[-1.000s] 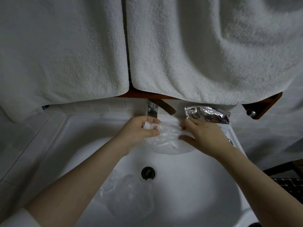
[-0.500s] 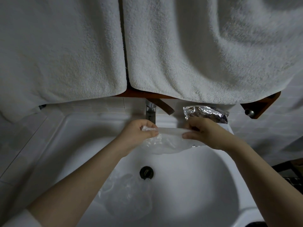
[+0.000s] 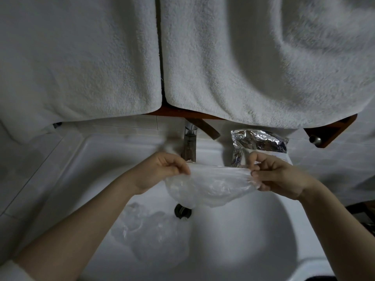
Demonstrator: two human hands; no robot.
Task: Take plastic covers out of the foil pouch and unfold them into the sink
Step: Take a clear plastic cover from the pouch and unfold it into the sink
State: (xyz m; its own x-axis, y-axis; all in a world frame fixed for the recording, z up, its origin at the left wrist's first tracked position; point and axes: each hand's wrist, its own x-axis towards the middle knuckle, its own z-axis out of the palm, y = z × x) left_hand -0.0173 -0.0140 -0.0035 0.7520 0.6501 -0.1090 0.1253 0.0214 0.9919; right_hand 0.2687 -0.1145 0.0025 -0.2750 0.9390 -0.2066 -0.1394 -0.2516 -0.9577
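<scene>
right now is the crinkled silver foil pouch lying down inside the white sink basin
No, the crinkled silver foil pouch sits up on the white sink back ledge, right of the tap.

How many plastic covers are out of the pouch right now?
2. One cover is stretched between the left hand and right hand; another lies in the sink. The foil pouch may hide more.

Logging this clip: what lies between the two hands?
Head view: the plastic cover, stretched between left hand and right hand, sagging over the sink.
</scene>
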